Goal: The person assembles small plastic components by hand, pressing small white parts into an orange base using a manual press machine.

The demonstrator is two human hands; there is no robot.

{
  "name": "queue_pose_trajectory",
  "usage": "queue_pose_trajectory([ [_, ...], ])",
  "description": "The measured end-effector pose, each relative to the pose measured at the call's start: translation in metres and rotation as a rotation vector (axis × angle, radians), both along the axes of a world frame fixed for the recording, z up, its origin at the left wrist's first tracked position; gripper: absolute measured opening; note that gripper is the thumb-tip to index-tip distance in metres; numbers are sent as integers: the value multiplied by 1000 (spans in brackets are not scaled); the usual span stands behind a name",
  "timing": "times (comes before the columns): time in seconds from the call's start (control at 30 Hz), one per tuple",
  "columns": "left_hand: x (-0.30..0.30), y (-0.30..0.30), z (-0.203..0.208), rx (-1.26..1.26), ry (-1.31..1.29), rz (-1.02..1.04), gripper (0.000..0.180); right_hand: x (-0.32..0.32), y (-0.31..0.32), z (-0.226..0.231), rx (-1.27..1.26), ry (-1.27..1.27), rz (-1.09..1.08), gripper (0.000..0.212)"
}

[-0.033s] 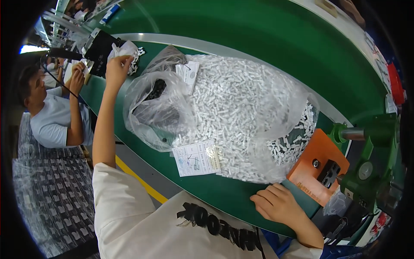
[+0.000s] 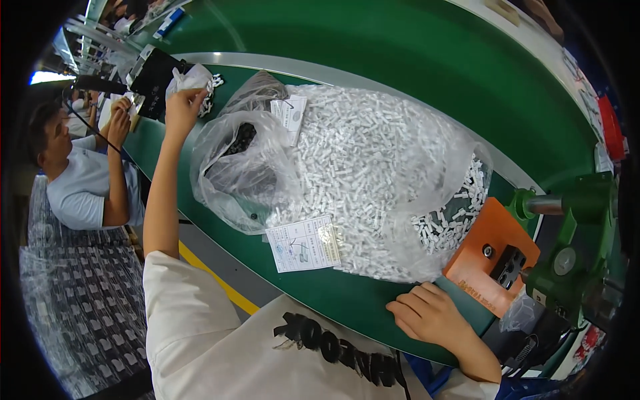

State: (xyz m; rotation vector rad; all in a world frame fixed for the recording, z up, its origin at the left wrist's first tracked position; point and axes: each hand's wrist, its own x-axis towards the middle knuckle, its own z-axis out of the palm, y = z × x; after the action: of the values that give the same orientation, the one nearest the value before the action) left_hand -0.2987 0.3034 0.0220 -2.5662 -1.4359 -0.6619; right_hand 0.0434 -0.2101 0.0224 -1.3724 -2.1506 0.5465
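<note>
My left hand reaches far left to a small white plastic bag and a little heap of white plastic pieces. Its thumb and fingers are drawn together; what is between them, if anything, is too small to make out. My right hand rests at the near table edge, fingers curled together and nothing visible in them. Between the hands lies a large clear bag of small white plastic parts, with a printed paper sheet at its near side. To its left, an opened clear bag shows black parts.
An orange plate with a black fixture sits beneath a green hand press on the right. A black box stands beyond my left hand. Another person works at the left. Plastic-wrapped goods stand below them.
My left hand has shifted very slightly beside the small white bag. My right hand has not visibly moved.
</note>
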Motion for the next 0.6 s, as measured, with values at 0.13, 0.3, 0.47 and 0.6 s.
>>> queue_pose_trajectory([
  [0.13, 1, 2, -6, -85, -23, -35, 25, 0, -4, -1, 9, 4, -17, 23],
  [0.3, 43, -27, 46, 29, -137, -123, 23, -2, -5, -2, 55, -22, -18, 20],
  [0.47, 128, -134, 94, -47, -167, -558, 17, -1, -6, -6, 46, -7, -17, 22],
  [0.6, 195, -200, 79, -142, -61, -1079, 21, 2, -8, -9, 35, 1, -19, 24],
])
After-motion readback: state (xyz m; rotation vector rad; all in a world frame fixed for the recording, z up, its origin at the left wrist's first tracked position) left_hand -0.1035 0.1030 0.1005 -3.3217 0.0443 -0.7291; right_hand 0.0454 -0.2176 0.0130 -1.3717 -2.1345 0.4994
